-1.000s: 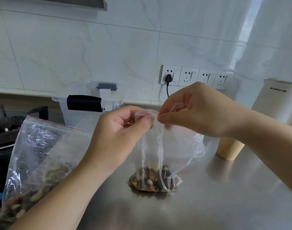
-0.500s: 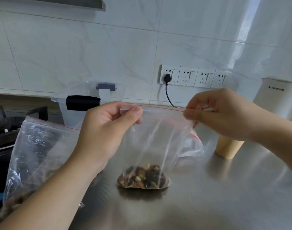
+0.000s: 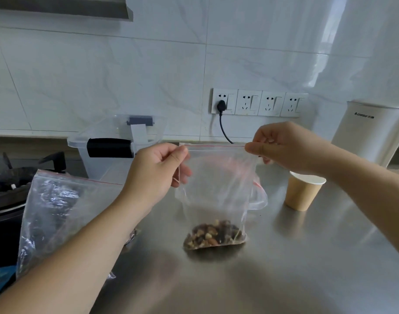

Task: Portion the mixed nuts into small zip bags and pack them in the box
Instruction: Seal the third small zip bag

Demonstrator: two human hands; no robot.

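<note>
right hand (image 3: 286, 148) has slid along the seal; both hands' fingers pinch the small zip bag (image 3: 216, 191) taut, left hand (image 3: 157, 171) anchoring.

left hand (image 3: 157, 171) pinches zip bag (image 3: 216, 191) top-left corner | right hand (image 3: 284, 148) pinches top-right corner | nuts (image 3: 214, 234) at bag bottom, resting on surface (image 3: 284, 257) | paper cup (image 3: 302, 191) right | clear box (image 3: 117, 146) behind
</note>
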